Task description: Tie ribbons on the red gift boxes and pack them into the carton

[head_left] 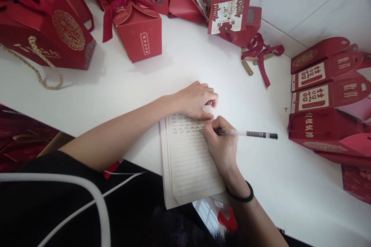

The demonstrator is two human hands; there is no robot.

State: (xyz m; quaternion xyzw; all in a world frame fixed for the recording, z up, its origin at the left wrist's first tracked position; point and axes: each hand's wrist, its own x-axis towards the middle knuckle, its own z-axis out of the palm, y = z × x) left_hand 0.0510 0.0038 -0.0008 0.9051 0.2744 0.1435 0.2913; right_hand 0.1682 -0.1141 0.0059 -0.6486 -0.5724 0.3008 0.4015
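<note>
White bench (130,81) seen from above, with red gift boxes (153,40) along its far side and right end. At its near edge lies a lined notebook (191,166), its lower left corner jutting past that edge. The left hand (193,99) rests across the top of the page, fingers curled, thumb apart from them. The right hand (222,144) is clamped on a clear-barrelled pen (246,134), its tip at the lowest handwritten row. If the left hand eased its weight, the paper could slide and skew the writing. Any wet ink might smear under the right hand, and a bump to the overhanging corner could jolt the line.
</note>
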